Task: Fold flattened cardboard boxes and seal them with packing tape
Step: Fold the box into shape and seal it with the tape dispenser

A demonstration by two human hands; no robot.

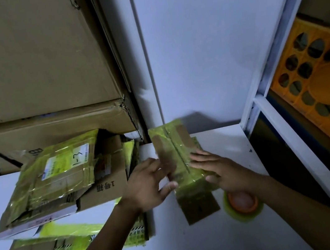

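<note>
- Holds the box closed near the back edge of the counter, close to the wall, top flaps meeting along a centre seam, old yellow film over much of it.
- Presses the right hand flat on the right flap, fingers straight.
- Sets the left hand on the left flap, thumb at the near end; too blurred to tell a grip from a plain press.
- Places the hands apart, one on each side of the seam.
- Shows a loose brown flap lying flat on the counter at the box's near end.
- Has the tape just under the right wrist, toward the right edge.
- Has flat boxes piled toward the left edge.
- Looks like the flap-closing step, sealing not yet begun.
- Next calls for one hand pinning both flaps while the other lifts the tape, likely after folding up the loose flap.
</note>
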